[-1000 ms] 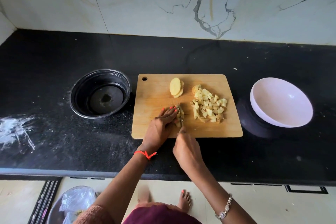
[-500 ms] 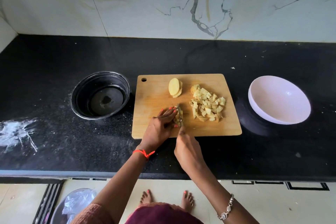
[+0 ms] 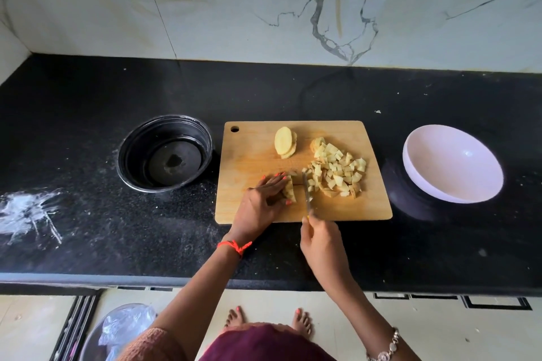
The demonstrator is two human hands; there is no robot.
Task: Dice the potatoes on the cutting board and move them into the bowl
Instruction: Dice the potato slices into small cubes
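Dicing potato strips (image 3: 289,191) on the cutting board (image 3: 249,152); the white bowl (image 3: 469,179) is sitting well apart to the right, with nothing in it yet.

My left hand (image 3: 264,204) is clamping the bundle of strips, fingers curled over the top and thumb at the near end. My right hand (image 3: 322,239) is gripping the knife (image 3: 307,195), whose blade is standing just right of the bundle, between it and the diced pile (image 3: 337,168). A stack of uncut slices (image 3: 284,142) is lying at the far side of the board. To do this well, I'm aiming the blade square across the strips with even spacing, and backing the holding hand off a little per cut. The risk I'm judging is short end pieces slipping out, since the nails are sitting close to the edge. The move to the bowl isn't started.
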